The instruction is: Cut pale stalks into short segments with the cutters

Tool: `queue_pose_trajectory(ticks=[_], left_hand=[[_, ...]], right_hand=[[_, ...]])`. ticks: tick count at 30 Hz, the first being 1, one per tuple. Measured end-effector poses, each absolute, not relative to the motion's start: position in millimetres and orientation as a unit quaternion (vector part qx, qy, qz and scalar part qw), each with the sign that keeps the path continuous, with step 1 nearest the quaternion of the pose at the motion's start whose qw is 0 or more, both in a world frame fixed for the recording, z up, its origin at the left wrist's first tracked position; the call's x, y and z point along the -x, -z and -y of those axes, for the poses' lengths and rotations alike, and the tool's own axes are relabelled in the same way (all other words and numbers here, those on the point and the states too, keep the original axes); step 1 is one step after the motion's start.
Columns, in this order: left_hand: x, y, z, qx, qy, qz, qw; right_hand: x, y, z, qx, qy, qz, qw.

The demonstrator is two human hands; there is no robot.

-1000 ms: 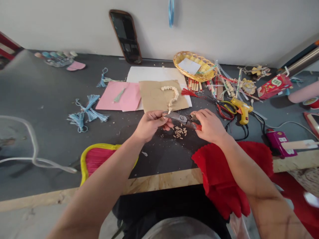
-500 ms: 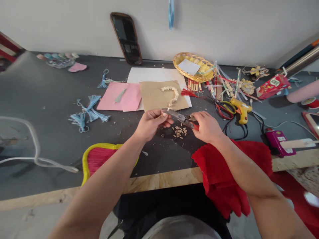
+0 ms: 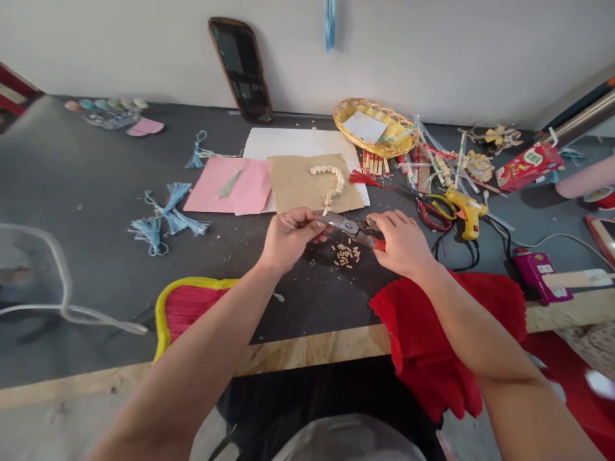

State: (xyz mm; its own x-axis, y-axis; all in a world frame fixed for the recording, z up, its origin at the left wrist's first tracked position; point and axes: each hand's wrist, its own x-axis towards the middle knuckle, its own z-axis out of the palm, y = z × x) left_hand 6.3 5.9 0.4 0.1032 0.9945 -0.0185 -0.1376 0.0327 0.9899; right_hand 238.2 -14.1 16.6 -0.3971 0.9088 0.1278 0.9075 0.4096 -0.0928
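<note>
My right hand (image 3: 403, 243) is wrapped round the red handles of a pair of shears (image 3: 342, 223), whose blades point left. At the blade tips, my left hand (image 3: 291, 240) is closed in a pinch; what it holds is too small and hidden to make out. Just below the shears lies a pile of short, pale cut pieces (image 3: 346, 254). Beyond my hands, a curved row of small cream pieces (image 3: 336, 182) rests on a brown cardboard sheet (image 3: 293, 182).
Behind stand a phone (image 3: 243, 70) and a wicker basket (image 3: 398, 146). Pink paper (image 3: 206, 189) and blue tassels (image 3: 175, 211) lie left. To the right are scissors (image 3: 430, 214), a yellow glue gun (image 3: 466, 211) and a red cloth (image 3: 432, 339) over the table edge.
Both hands stay in nearly the same place, with the shears still at my left fingertips. The view has shifted slightly.
</note>
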Motion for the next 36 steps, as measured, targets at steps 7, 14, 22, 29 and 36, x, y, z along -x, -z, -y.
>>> queue_pose_trajectory(ticks=[7, 14, 22, 29, 36], left_hand=[[-4, -6, -3, -0.486, -0.474, -0.454, 0.576], [-4, -7, -1, -0.485, -0.468, -0.461, 0.577], [-2, -8, -4, -0.491, -0.435, -0.437, 0.616], [0, -9, -4, -0.494, -0.431, -0.423, 0.626], [1, -9, -3, -0.486, -0.437, -0.436, 0.618]], right_hand=[[-239, -15, 13, 0.518, -0.027, 0.849, 0.099], [-235, -15, 14, 0.527, -0.014, 0.845, 0.093], [-244, -14, 8, 0.512, -0.004, 0.855, 0.085], [-245, -12, 8, 0.506, -0.041, 0.856, 0.104], [-238, -13, 11, 0.51, -0.062, 0.854, 0.082]])
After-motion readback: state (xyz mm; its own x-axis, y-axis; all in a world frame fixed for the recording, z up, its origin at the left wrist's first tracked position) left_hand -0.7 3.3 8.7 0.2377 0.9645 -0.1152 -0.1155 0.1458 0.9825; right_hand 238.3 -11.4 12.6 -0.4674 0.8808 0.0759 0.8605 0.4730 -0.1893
